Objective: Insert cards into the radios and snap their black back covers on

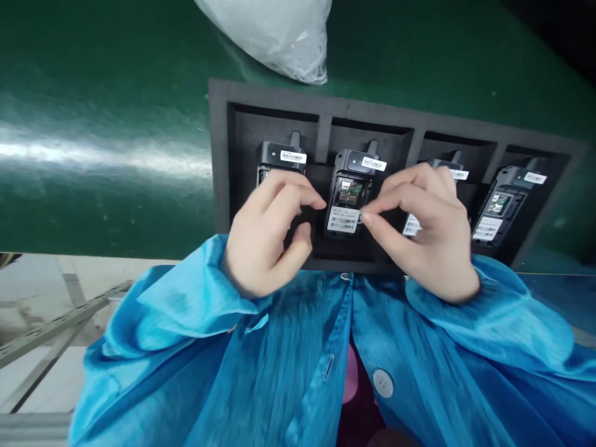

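A handheld radio (343,166) with a stubby antenna lies in the second compartment of a black foam tray (218,143). Its back is uncovered, showing a recess with card slots and a white barcode label. My right hand (426,217) pinches thumb and forefinger together at the right edge of that recess; whatever is between the fingertips is too small to make out. My left hand (272,242) hovers over the leftmost radio (272,151), partly covering it. Its thumb and forefinger are curved and apart, with nothing visible between them.
Another radio (435,164) is half hidden behind my right hand. The far-right radio (505,195) also lies with its back uncovered. Beyond the tray, a translucent plastic bag (284,34) rests on the green tabletop (116,205). Metal framing (56,329) stands below at left.
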`<state>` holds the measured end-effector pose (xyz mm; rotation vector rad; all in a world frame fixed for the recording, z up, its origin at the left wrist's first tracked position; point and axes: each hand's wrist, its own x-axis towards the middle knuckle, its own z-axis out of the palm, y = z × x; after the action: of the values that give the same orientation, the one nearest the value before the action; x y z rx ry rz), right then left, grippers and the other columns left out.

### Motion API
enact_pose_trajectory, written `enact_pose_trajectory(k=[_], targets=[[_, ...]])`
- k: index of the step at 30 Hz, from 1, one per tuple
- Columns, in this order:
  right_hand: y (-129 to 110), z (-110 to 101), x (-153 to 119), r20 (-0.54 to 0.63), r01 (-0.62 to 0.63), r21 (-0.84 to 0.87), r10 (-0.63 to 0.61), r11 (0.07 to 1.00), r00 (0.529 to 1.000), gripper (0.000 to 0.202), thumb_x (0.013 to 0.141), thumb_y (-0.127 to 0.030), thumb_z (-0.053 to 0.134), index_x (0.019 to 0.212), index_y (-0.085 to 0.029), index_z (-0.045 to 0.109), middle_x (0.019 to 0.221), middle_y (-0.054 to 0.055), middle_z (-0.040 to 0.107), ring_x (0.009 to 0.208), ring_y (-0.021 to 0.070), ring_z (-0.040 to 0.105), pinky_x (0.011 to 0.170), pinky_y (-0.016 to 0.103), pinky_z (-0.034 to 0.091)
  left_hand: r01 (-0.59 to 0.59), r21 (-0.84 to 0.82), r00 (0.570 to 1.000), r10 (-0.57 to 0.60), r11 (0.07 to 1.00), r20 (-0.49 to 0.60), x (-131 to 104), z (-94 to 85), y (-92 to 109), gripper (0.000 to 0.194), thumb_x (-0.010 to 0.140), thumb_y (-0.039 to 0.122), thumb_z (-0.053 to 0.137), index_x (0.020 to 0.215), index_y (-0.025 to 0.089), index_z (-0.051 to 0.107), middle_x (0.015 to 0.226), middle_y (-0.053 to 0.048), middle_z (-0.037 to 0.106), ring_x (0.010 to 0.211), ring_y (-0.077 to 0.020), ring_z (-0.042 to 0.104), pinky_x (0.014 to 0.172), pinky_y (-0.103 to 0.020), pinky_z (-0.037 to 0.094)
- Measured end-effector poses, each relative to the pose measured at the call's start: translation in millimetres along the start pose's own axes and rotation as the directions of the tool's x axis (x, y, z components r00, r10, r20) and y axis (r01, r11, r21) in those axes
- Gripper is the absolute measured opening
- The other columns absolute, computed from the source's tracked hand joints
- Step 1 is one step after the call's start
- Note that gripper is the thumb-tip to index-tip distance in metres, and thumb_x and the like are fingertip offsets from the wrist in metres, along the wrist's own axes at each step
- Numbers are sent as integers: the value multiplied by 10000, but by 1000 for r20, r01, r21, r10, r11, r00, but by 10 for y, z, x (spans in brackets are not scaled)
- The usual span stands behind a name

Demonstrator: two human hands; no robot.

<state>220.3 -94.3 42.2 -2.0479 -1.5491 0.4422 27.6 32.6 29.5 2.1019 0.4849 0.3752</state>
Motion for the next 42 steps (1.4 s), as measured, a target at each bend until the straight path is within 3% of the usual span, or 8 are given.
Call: enact_pose_trajectory(k=[3, 6, 9, 17, 21, 26, 33, 42], targets=[[108, 162, 41, -69, -89, -157, 79, 984, 995, 156, 893, -322, 611, 833, -204, 694, 934, 58, 602, 939, 235, 527, 851, 424, 392, -148, 413, 989, 124, 899, 84, 7, -20, -111, 324, 780, 94, 508, 1060, 189, 640, 1125, -99, 570, 972, -252, 519, 801, -428, 416], [188, 260, 52, -121, -131, -233, 105, 964, 987, 202, 898, -355, 587, 840, -196, 696, 964, 71, 595, 971, 257, 493, 870, 454, 379, -269, 537, 962, 248, 799, 113, -5, 59, -183, 385, 802, 137, 520, 1138, 274, 650, 1137, -65, 576, 967, -245, 535, 772, -397, 402], [201, 280, 49, -157, -118, -208, 86, 971, 984, 194, 888, -351, 589, 834, -193, 688, 961, 70, 586, 966, 249, 483, 880, 455, 365, -337, 593, 932, 346, 731, 103, 5, 146, -218, 486, 786, 143, 527, 1233, 313, 610, 1171, -58, 573, 1040, -249, 540, 841, -404, 419], [159, 287, 53, -176, -166, -114, 144, 979, 974, 158, 887, -339, 611, 813, -209, 660, 970, 70, 580, 970, 235, 492, 908, 442, 371, -352, 703, 916, 382, 618, 122, 45, 169, -245, 453, 797, 202, 553, 1239, 279, 615, 1209, -55, 621, 1092, -257, 575, 929, -454, 454], [176, 309, 54, -167, -173, -150, 147, 973, 975, 182, 897, -354, 591, 822, -204, 661, 988, 75, 574, 987, 243, 486, 908, 450, 368, -343, 702, 911, 404, 625, 86, 51, 188, -209, 435, 800, 194, 550, 1219, 278, 629, 1184, -57, 640, 1066, -250, 597, 916, -453, 474], [194, 316, 53, -191, -140, -169, 107, 976, 976, 163, 883, -342, 613, 819, -199, 657, 978, 75, 577, 976, 236, 478, 902, 442, 360, -392, 687, 897, 420, 611, 137, 89, 246, -175, 407, 810, 217, 555, 1207, 250, 639, 1159, -61, 658, 1051, -242, 613, 934, -448, 477], [201, 320, 59, -190, -121, -168, 88, 978, 978, 165, 880, -328, 612, 822, -189, 681, 966, 76, 588, 964, 237, 495, 883, 434, 368, -370, 712, 899, 424, 597, 112, 107, 203, -175, 296, 816, 245, 566, 1087, 210, 678, 1126, -82, 658, 1028, -258, 611, 909, -453, 494], [190, 350, 49, -168, -149, -154, 122, 977, 978, 233, 912, -359, 537, 832, -182, 666, 996, 92, 566, 1006, 263, 485, 914, 494, 360, -352, 720, 912, 391, 598, 122, 87, 246, -215, 375, 835, 265, 579, 1205, 232, 633, 1176, -77, 636, 1073, -255, 588, 957, -457, 464]])
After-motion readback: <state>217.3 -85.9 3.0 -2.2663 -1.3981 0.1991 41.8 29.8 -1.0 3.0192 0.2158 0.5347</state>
